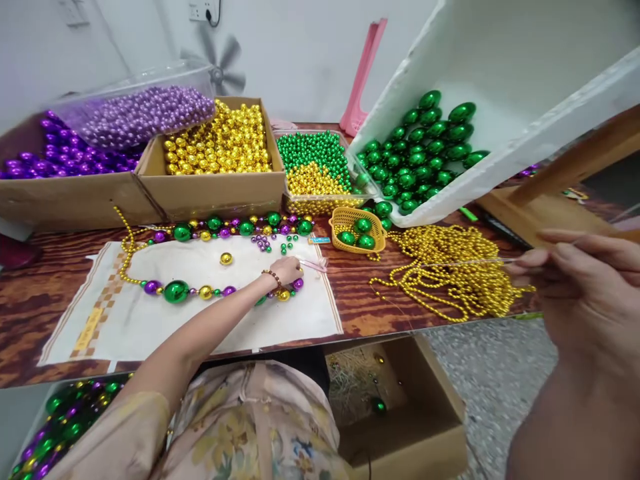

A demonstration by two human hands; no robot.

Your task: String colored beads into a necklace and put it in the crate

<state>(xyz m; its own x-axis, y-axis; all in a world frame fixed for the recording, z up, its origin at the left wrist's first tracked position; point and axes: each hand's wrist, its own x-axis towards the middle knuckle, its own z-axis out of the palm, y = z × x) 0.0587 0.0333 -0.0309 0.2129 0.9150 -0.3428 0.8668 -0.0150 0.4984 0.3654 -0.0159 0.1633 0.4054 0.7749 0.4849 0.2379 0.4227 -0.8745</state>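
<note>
My left hand (287, 272) is closed at the right end of a bead strand (176, 291) with green, purple and gold balls, laid in a loop on a white cloth (175, 333). Which bead the fingers grip is partly hidden. Held off to the right in the air, my right hand (585, 273) pinches a thin clear string (420, 265). That string stretches taut between both hands, over a pile of gold bead chains (450, 267). Inside the loop lie one loose gold ball (227, 259) and several small purple beads (262, 243) and green beads (286, 247).
Boxes of purple balls (90, 150) and gold balls (220, 143) line the back, beside a tub of small beads (315, 160). A foam box (430, 193) with green balls leans at right. A yellow basket (340, 223) stands before it; a cardboard box (415, 427) sits below the table.
</note>
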